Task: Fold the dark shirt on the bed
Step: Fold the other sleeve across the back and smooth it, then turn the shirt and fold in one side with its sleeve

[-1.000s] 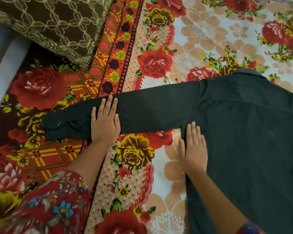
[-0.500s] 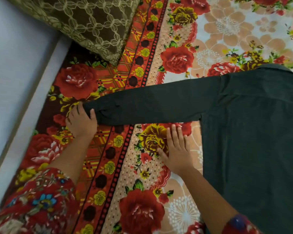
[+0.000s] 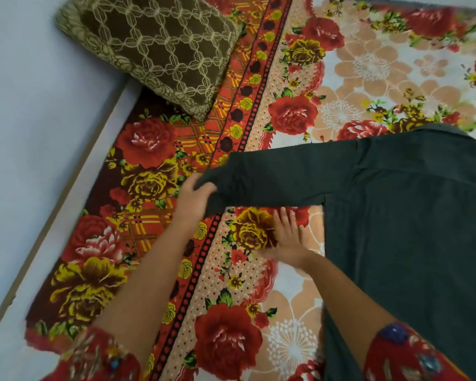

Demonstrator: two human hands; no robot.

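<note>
A: What takes up most of the view?
B: A floral bedspread (image 3: 368,75) with red and yellow roses. A pale grey surface (image 3: 25,133) runs down the left edge of the frame.

A: And the dark shirt?
B: The dark shirt (image 3: 410,243) lies flat on the bedspread at the right of the frame. Its body reaches the lower right.

A: Anything else on the bed?
B: A brown pillow (image 3: 154,48) with a pale lattice pattern sits at the upper left, well apart from the shirt.

A: The sleeve?
B: One shirt sleeve (image 3: 286,177) stretches leftward across the centre. Its end is bunched in the left hand (image 3: 194,200), whose fingers curl round the cloth. The end may be raised a little off the bed, but the blur makes that hard to tell.

A: The right hand?
B: The right hand (image 3: 289,237) is below the sleeve. Its fingers are straight and spread on the bedspread, just beside the shirt's left edge, and it holds nothing.
</note>
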